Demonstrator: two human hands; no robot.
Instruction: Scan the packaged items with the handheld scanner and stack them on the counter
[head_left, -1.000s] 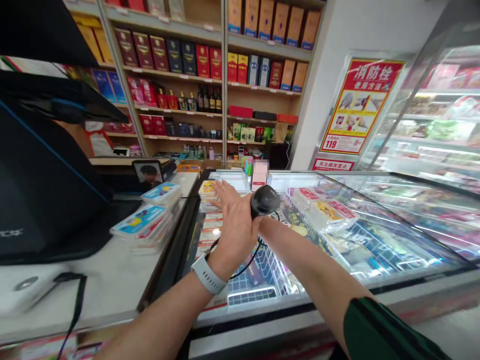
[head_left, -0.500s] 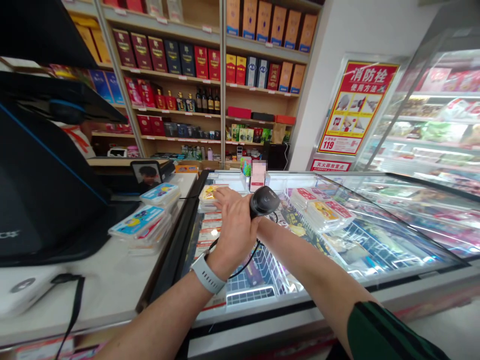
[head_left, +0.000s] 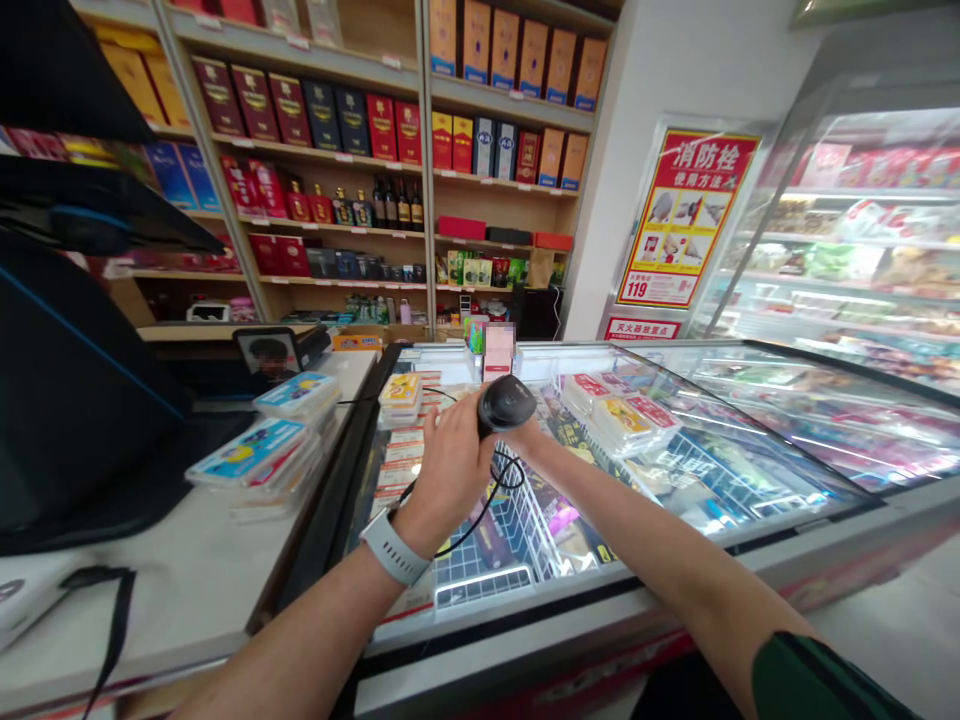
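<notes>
My left hand [head_left: 455, 465], with a grey watch band on its wrist, is wrapped round a black handheld barcode scanner [head_left: 506, 403]. A black cable loops below it over the glass freezer lid [head_left: 420, 612]. My right hand [head_left: 523, 437] reaches in behind the scanner; its fingers are hidden there. To the left of the scanner, a small stack of flat plastic packs with a yellow label [head_left: 400, 392] lies on the glass. A larger stack of clear packs with red and yellow labels [head_left: 622, 412] lies on the right.
Flat packs with blue labels [head_left: 251, 450] are piled on the white counter [head_left: 187, 560], beside a black till [head_left: 82, 400]. A phone-like pink screen [head_left: 498, 352] stands at the freezer's back edge. Shelves of boxed bottles [head_left: 322, 120] line the wall.
My right hand has drawn back from the yellow-labelled packs to behind the scanner. My left hand still holds the scanner. The view has shifted slightly to the right.
</notes>
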